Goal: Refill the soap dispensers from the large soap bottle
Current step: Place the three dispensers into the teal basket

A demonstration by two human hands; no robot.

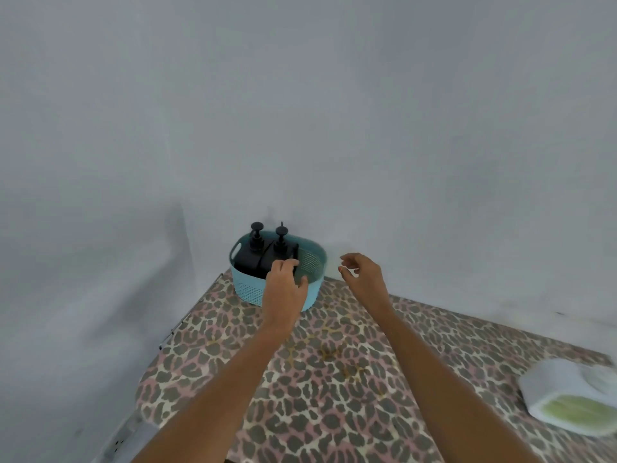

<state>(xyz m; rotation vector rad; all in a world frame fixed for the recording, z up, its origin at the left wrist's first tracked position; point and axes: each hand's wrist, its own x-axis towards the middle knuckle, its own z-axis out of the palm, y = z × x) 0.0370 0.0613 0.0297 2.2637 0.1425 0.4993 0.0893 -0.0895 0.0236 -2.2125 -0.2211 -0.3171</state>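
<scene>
— Dispensers (252, 257), where are they?
— Two black ones with pump tops, upright side by side in the left part of a blue basket (247, 289). It sits at the far corner of the leopard-print table (334, 379).
— And the hands?
— The left hand (283, 285) reaches over the basket's near rim, fingers curved by the right-hand one; whether it grips, I cannot tell. The right hand (364, 279) hovers just right of the basket, loosely curled, holding nothing. A blurred white-and-green thing (567, 399) lies at the table's right edge.
</scene>
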